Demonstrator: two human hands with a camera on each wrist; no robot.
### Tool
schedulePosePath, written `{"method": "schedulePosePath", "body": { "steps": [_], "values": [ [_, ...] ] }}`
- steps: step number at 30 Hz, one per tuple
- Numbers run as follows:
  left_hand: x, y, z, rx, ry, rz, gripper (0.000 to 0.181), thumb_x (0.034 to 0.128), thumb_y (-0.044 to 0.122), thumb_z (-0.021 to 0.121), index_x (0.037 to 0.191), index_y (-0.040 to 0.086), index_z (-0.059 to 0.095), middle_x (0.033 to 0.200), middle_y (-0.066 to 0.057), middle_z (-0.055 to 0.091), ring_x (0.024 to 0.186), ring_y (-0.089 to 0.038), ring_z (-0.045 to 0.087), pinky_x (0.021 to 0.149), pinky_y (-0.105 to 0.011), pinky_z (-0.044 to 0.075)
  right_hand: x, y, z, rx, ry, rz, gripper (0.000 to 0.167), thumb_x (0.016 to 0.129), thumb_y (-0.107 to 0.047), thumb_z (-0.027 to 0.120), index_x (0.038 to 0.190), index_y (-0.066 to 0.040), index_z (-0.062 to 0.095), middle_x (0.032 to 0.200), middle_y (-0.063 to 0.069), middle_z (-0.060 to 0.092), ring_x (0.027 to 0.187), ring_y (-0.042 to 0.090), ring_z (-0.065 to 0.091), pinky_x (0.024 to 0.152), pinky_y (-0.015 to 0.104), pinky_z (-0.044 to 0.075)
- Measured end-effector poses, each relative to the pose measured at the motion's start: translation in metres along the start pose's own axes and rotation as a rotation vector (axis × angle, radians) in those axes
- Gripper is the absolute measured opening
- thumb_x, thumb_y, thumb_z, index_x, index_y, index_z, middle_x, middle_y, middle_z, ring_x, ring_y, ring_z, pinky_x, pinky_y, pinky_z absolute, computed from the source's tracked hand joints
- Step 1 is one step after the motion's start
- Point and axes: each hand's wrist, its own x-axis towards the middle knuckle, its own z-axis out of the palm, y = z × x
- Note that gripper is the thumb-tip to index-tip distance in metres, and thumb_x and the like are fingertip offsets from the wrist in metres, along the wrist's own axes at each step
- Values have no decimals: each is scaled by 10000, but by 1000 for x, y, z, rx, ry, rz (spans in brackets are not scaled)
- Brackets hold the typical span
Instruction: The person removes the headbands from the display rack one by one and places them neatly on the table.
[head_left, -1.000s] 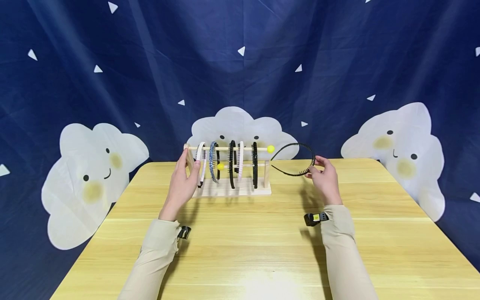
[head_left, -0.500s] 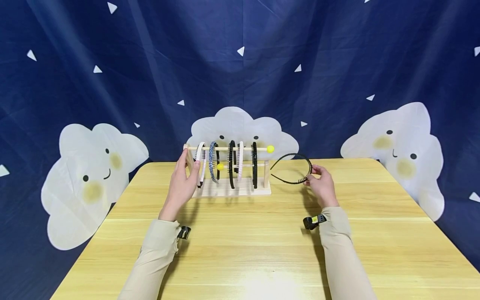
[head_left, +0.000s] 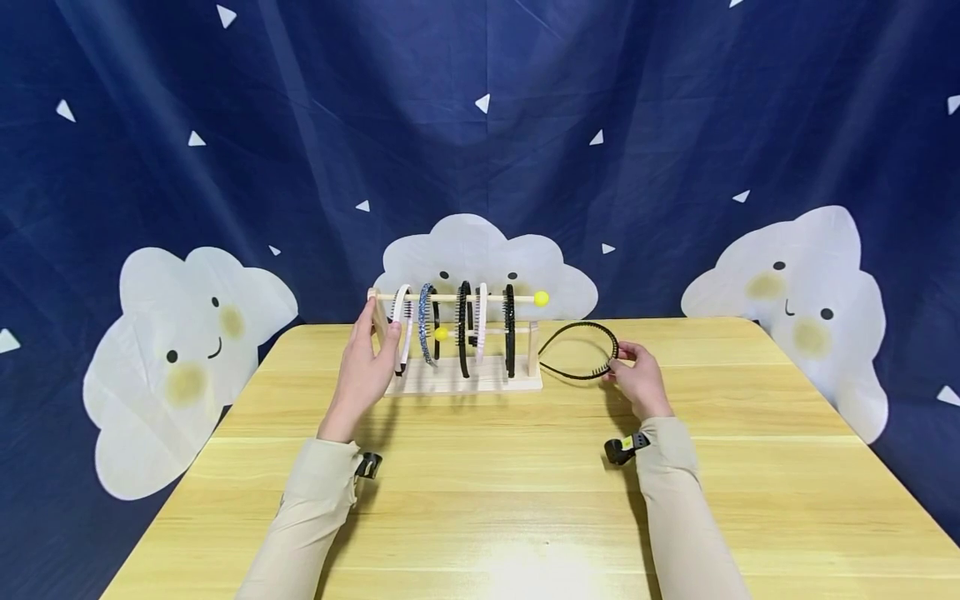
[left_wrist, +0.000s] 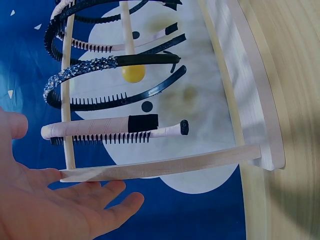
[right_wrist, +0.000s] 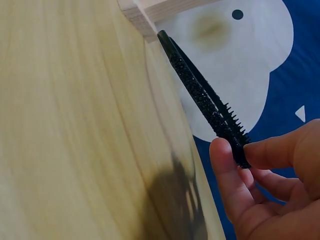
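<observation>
My right hand pinches a black toothed headband by its curved top, between thumb and fingers. In the right wrist view the headband has a dark glittery outer face, and its tips point at the rack's end. A wooden rack bears several headbands on two rods: a white one, a blue glittery one, a pink one and black ones. At the rack's left post, my left hand rests its fingers against the wood, thumb held apart.
The rods end in yellow balls. A light wooden table stands under everything, its back edge close behind the rack. Behind it hangs a blue curtain with cloud prints.
My right hand has lowered the black headband and brought it slightly left, so it now sits beside the rack's right post. My left hand has stayed at the left post.
</observation>
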Motion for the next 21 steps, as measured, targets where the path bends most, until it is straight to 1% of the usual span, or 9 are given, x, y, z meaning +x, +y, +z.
{"method": "schedulePosePath", "body": {
  "steps": [4,7,13,15,21],
  "values": [
    [0,0,0,-2,0,-1,735,1078,504,417,1656,137,150,1697,-125,192,1512,-373,310,1226,-566,259,1,3,1,14,-12,12,515,1022,58,455,1521,111,337,1408,253,412,838,97,580,787,218,590],
    [0,0,0,0,0,-3,735,1077,505,418,1657,141,150,1697,-123,193,1511,-373,314,1224,-568,263,1,5,1,12,-18,18,512,1028,50,458,1522,111,336,1390,236,415,838,101,595,783,227,594],
    [0,0,0,3,1,-5,737,1076,506,420,1657,142,151,1696,-122,196,1513,-367,311,1225,-568,260,2,10,0,10,-30,35,501,1032,44,472,1510,118,341,1255,162,428,851,115,622,786,238,602],
    [0,0,0,2,1,-4,737,1076,504,421,1656,139,150,1696,-123,196,1511,-368,315,1225,-567,259,2,11,0,3,-32,41,497,1029,52,471,1502,132,338,1212,155,427,848,126,621,776,235,603],
    [0,1,0,0,0,-4,742,1076,506,420,1656,134,148,1694,-134,197,1505,-378,324,1221,-570,268,2,15,0,-49,-30,51,490,1031,44,469,1494,148,350,1176,158,458,851,143,608,765,227,600]
  ]
}}
